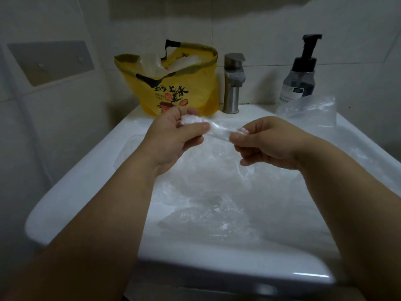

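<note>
Head view: a clear plastic bag [219, 130] was held taut over the sink [71, 192].
The left hand [173, 137] clamped its fingers [199, 128] on the bunched end; the right hand [269, 146] pinched the other.

White sink [71, 187], seen from its 6 o'clock edge. On the back ledge: yellow bag [173, 90] at 11 o'clock, upright and open-topped; steel tap [233, 83] at 12 o'clock, just beside the bag; dark pump bottle [300, 77] at 1 o'clock. Crumpled clear bag [312, 109] at 2 o'clock, in front of the bottle. Clear film [212, 213] lies crumpled across the bowl, centre to 5 o'clock.
</note>
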The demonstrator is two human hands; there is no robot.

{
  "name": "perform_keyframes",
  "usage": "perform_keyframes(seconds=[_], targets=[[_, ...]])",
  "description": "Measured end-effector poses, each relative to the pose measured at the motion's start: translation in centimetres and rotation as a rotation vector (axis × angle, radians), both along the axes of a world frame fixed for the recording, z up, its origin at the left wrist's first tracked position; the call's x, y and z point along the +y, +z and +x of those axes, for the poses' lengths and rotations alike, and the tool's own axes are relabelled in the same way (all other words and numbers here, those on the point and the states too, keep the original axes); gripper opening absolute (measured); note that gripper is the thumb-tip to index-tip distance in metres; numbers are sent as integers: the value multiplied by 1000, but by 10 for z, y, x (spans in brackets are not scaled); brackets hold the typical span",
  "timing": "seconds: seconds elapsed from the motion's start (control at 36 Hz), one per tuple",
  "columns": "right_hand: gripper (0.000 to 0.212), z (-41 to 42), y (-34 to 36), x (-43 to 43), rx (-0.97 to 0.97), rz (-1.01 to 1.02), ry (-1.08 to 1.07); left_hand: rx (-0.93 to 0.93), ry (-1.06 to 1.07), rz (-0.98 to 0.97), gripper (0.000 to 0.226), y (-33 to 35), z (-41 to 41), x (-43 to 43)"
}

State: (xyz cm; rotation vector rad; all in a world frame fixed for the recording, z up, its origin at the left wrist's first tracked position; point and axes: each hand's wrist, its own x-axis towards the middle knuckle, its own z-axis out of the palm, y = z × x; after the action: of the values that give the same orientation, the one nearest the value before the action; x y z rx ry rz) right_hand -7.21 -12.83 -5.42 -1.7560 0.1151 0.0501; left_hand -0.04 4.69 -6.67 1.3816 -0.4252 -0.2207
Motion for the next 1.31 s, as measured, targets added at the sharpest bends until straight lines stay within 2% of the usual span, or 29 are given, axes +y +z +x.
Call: perform_keyframes(seconds=[0.08,0.11,0.17,0.22,0.31,0.42,0.5,0.67,0.78,0.89,0.97,1.11,1.19,1.22,1.28,1.31], targets=[[14,0,-1,4,-91,14,2,136,-69,-224,37,1,-2,-6],[14,1,-2,7,-115,25,12,167,-129,-213,45,-1,-3,-9],[16,3,-5,15,-140,23,44,139,-260,-10,50,-10,-7,-18],[17,4,-8,19,-145,0,67,91,-296,143,43,-16,-14,-27],[19,4,-9,21,-145,22,90,47,-202,153,31,-16,-14,-33],[20,5,-9,18,-133,60,92,63,-165,107,39,-9,-11,-28],[15,6,-8,15,-119,59,74,89,-52,59,40,-4,-8,-22],[18,9,-7,11,-100,64,26,73,172,25,15,-1,8,-3],[15,17,5,12,-68,40,32,-26,251,97,24,7,22,3],[17,31,27,17,-86,15,33,-54,210,76,33,32,33,14],[19,44,47,20,-141,20,27,-16,118,-12,18,53,37,26],[22,72,81,39,-181,-125,70,-118,309,48,13,79,56,44],[9,91,97,53,-258,-250,29,-165,376,65,10,89,72,52],[13,97,102,57,-297,-293,20,-171,373,74,9,92,77,53],[42,112,108,61,-344,-333,31,-194,387,102,9,95,86,57],[47,116,110,63,-360,-350,42,-208,403,106,11,96,88,56]])
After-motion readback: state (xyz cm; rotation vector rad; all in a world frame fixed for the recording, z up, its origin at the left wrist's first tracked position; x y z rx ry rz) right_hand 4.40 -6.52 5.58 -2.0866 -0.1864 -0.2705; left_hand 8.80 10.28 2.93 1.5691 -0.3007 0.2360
